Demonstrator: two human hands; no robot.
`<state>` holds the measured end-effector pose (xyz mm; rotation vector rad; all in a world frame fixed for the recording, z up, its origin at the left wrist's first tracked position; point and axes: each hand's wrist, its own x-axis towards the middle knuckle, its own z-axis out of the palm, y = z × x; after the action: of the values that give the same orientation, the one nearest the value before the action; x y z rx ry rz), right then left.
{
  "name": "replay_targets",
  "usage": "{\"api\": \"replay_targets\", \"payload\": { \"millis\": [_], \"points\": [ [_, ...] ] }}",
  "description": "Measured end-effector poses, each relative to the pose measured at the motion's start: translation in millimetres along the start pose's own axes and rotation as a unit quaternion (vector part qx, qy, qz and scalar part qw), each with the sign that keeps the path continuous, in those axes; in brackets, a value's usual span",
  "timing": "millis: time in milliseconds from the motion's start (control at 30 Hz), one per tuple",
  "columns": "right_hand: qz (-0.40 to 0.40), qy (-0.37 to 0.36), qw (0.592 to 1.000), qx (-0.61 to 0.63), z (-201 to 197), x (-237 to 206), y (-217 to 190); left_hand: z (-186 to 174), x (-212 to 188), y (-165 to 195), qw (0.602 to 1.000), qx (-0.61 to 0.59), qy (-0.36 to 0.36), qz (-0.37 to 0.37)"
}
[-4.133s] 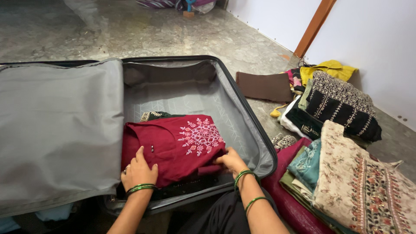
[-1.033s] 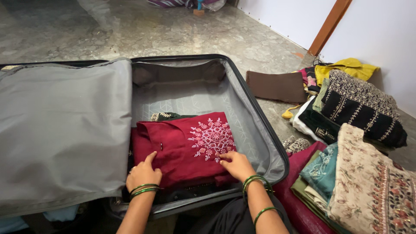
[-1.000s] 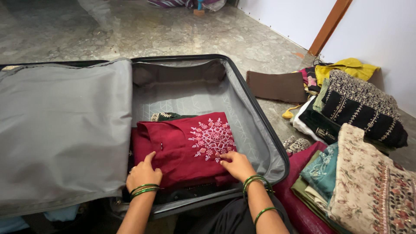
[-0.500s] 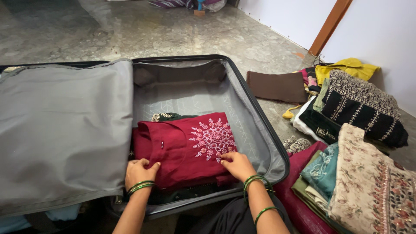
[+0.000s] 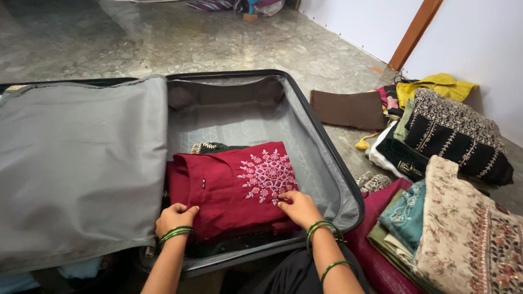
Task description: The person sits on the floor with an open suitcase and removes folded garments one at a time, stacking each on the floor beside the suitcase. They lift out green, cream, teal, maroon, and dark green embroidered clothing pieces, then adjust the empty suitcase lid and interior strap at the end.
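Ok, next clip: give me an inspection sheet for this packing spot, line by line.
Surface: grey mottled stone floor; open suitcase lying flat on it.
Job's things: folded maroon garment with pale embroidery, lying in the suitcase on top of darker folded clothes.
Clutter: stacks of folded clothes on the floor to the right; brown folded cloth beside the suitcase.
Grippers: left hand grips the garment's near left edge; right hand presses flat on its near right corner.
Cables: nothing seen.
Surroundings: white wall, brown wooden frame, some items at the far edge of the floor.
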<state>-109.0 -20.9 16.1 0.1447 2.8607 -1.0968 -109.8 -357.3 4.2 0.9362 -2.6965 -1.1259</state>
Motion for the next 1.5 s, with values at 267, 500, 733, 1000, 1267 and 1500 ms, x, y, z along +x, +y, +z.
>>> {"api": "replay_targets", "payload": {
  "millis": [267, 500, 733, 1000, 1267, 1500],
  "points": [
    [-0.029, -0.065, 0.987, -0.143, -7.0, -15.0, -34.8, -7.7, 0.5, 14.8, 0.997, -0.051, 0.030, 0.059],
    [-0.127, -0.137, 0.964, -0.191, 10.1, -41.4, -99.7, -38.0, 4.4, 83.4, 0.983, -0.141, -0.006, 0.116],
    [-0.245, -0.093, 0.938, -0.227, 1.7, -43.7, -93.8, -58.0, 2.8, 162.8, 0.964, -0.125, -0.026, 0.232],
    [-0.341, 0.094, 0.926, -0.131, -23.6, -41.1, -84.0, -96.6, -10.6, 258.3, 0.846, -0.061, -0.139, 0.511],
    [-0.256, 0.321, 0.861, -0.300, -43.7, -47.3, -80.9, -146.7, -96.9, 319.0, 0.684, 0.021, -0.132, 0.717],
    [-0.240, 0.416, 0.867, -0.135, -61.6, -33.6, -58.9, -164.8, -162.5, 331.0, 0.601, 0.020, -0.095, 0.794]
  ]
}}
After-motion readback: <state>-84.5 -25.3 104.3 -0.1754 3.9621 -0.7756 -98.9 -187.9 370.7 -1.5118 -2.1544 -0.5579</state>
